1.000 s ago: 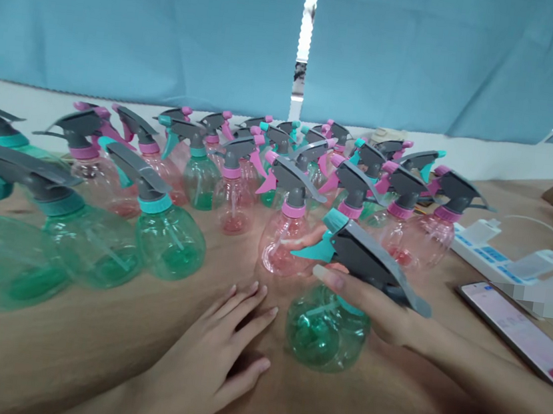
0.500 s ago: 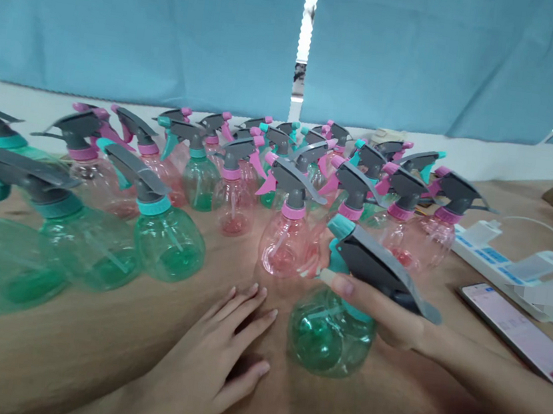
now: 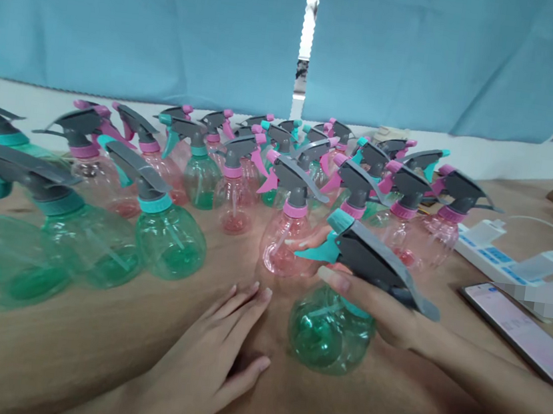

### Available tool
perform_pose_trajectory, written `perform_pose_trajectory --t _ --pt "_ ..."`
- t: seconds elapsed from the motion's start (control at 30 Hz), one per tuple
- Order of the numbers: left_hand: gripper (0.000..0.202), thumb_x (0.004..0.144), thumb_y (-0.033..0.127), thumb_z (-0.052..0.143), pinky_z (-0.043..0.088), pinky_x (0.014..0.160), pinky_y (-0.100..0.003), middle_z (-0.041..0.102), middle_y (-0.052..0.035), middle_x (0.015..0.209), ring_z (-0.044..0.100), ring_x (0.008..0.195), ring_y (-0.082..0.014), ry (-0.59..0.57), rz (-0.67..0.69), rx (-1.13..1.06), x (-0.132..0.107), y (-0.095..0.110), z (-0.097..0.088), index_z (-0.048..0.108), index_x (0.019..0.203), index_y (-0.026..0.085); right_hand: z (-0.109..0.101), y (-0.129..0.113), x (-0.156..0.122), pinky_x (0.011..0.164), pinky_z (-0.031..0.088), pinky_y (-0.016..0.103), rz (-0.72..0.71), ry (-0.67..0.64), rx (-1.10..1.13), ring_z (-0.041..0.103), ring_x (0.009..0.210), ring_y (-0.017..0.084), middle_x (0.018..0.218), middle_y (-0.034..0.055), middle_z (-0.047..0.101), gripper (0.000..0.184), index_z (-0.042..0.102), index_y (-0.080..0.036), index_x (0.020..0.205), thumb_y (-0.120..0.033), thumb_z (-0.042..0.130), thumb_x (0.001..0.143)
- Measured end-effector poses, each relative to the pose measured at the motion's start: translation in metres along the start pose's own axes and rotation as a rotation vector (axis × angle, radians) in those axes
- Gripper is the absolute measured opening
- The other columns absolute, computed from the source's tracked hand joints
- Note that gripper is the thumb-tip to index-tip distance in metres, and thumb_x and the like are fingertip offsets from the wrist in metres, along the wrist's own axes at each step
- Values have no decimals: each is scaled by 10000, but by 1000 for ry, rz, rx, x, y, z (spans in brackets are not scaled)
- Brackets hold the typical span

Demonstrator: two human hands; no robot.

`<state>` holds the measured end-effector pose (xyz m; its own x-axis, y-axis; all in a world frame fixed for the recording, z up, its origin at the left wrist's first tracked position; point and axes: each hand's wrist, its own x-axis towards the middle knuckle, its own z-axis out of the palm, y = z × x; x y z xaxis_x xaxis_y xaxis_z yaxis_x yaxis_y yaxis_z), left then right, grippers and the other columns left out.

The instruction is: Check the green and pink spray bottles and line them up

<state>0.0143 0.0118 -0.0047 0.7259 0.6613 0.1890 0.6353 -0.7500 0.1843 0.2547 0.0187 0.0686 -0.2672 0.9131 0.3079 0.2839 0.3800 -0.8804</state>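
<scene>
1. A green bottle (image 3: 325, 337) is gripped at its neck, under the grey sprayer, by the right hand (image 3: 384, 311), whose fingers are closed around it.
2. The bottle is seen low over the table (image 3: 63, 342), at the front middle.
3. The left hand (image 3: 217, 361) is laid flat just beside it, with the fingers spread.
4. A pink bottle (image 3: 284, 251) is seen just behind.

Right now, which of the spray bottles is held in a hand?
The front green spray bottle right of centre: the right hand grips its grey trigger head. The left hand lies flat on the table.
</scene>
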Motion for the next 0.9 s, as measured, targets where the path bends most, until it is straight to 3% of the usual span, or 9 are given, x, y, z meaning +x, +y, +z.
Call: perform_pose_trajectory --t 0.3,0.67,0.9 --pt "529 946 377 504 300 1110 -438 384 -70 1479 365 1348 -250 -29 62 29 3 0 -4 392 1414 159 0 1 0 462 326 243 6 26 11 353 532 108 624 -37 352 320 447 -231 655 -442 588 849" --pt "546 937 366 517 301 1106 -452 391 -61 1475 379 1340 -260 -22 44 6 3 2 -5 369 1437 202 1 2 0 445 316 249 0 34 25 347 517 116 608 -36 346 317 440 -238 641 -427 593 845" --pt "524 953 388 489 306 1106 -444 386 -66 1477 358 1353 -244 -37 72 60 2 1 -4 394 1409 149 0 0 0 446 320 235 -17 23 35 351 525 109 618 -38 353 285 447 -235 650 -371 592 854"
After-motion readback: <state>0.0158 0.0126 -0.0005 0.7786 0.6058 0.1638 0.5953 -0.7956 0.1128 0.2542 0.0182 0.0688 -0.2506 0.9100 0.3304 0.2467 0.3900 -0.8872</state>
